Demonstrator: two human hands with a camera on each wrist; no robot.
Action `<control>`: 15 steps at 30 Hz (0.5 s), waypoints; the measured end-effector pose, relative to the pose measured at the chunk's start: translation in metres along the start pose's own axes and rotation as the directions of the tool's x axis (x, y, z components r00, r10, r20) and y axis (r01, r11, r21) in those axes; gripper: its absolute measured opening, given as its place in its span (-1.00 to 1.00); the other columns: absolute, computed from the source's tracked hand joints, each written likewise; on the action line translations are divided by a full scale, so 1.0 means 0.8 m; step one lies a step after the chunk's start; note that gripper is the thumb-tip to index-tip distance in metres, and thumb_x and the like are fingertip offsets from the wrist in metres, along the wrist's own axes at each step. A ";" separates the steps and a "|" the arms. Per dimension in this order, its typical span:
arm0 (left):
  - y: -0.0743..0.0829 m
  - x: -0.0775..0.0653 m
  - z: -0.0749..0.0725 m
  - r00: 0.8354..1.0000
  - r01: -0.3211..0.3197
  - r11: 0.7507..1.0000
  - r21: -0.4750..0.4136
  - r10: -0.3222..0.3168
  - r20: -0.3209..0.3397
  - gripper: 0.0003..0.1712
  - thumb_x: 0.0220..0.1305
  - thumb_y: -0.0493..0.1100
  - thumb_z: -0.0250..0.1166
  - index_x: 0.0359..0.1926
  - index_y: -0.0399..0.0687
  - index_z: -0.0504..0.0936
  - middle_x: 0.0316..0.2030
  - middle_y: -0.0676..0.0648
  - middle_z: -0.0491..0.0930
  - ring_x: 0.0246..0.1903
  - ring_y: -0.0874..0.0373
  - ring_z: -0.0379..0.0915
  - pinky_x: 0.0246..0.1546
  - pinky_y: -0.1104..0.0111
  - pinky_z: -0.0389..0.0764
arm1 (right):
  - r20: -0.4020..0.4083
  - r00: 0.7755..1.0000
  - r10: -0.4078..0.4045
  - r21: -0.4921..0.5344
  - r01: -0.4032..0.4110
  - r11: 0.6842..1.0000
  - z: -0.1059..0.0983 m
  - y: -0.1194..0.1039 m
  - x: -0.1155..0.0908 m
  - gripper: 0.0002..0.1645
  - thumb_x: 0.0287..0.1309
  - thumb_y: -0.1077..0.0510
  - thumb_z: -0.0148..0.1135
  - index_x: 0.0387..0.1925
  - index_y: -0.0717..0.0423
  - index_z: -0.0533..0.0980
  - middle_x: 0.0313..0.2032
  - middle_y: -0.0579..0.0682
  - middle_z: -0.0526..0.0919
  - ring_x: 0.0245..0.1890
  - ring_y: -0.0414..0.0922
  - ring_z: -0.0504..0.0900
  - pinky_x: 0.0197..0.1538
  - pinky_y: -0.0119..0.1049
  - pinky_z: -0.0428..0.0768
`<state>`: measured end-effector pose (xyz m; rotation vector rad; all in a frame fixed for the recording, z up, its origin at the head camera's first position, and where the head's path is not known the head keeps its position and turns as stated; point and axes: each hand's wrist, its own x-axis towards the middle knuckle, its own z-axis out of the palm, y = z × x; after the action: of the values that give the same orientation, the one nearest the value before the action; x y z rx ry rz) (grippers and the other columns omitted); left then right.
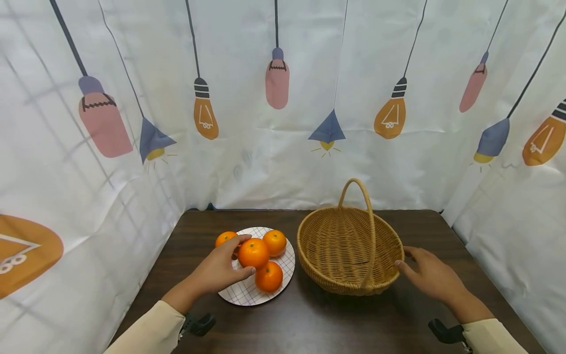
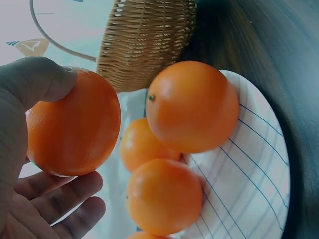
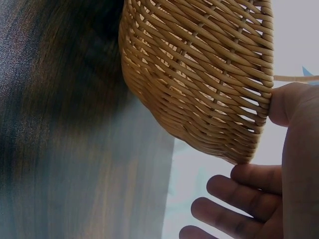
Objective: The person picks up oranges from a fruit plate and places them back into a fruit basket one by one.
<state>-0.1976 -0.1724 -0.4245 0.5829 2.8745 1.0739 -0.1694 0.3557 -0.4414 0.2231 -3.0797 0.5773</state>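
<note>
Now, left hand (image 1: 218, 270): fingers and thumb curled round one orange (image 1: 253, 253), lifted a little above the plate; the left wrist view shows the thumb (image 2: 42, 79) across its top and fingers beneath.
Gripped orange: over the plate's middle, close to the others.
Other oranges (image 1: 274, 242): three lying on the plate, bunched together.
Plate (image 1: 240, 294): white with a thin grid, on the dark table (image 1: 309, 324), just left of the basket.
Right hand (image 1: 431, 278): fingers relaxed and spread, thumb tip (image 3: 286, 102) touching the basket's right rim; nothing held.
Basket (image 1: 349, 250): wicker, handle arched over it, nothing inside that I can see.
Backdrop: white cloth (image 1: 274, 147) printed with bulbs.
</note>
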 end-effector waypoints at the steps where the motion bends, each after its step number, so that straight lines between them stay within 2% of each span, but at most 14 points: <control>1: 0.002 0.002 0.000 1.000 -0.004 1.000 -0.005 0.004 -0.002 -0.03 0.10 0.13 0.57 0.46 0.01 0.34 0.24 -0.02 0.52 0.01 0.07 0.56 0.08 0.09 0.60 | -0.003 1.000 -0.002 0.001 0.002 1.000 0.000 0.000 0.000 -0.06 0.42 -0.38 0.06 0.37 0.36 0.36 0.25 0.43 0.46 0.16 0.38 0.51 -0.10 0.31 0.58; 7: 0.015 0.010 0.004 1.000 -0.015 0.999 -0.051 0.016 0.011 -0.05 0.11 0.10 0.57 0.46 0.06 0.35 0.26 0.01 0.49 0.01 0.08 0.56 0.04 0.11 0.62 | -0.004 1.000 -0.004 0.005 0.004 1.000 -0.001 0.000 0.000 -0.05 0.42 -0.39 0.05 0.38 0.36 0.35 0.26 0.43 0.46 0.17 0.40 0.50 -0.09 0.32 0.57; 15: 0.031 0.017 0.009 1.000 -0.018 1.000 -0.010 0.018 0.017 -0.04 0.09 0.13 0.57 0.47 0.12 0.35 0.25 0.04 0.51 0.07 0.05 0.56 0.05 0.06 0.61 | -0.007 1.000 -0.015 0.012 0.015 1.000 -0.002 0.000 0.001 -0.07 0.43 -0.36 0.06 0.37 0.37 0.35 0.26 0.43 0.46 0.17 0.39 0.50 -0.06 0.32 0.55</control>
<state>-0.2007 -0.1460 -0.4128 0.6160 2.8537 1.0789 -0.1703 0.3561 -0.4399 0.2428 -3.0657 0.5955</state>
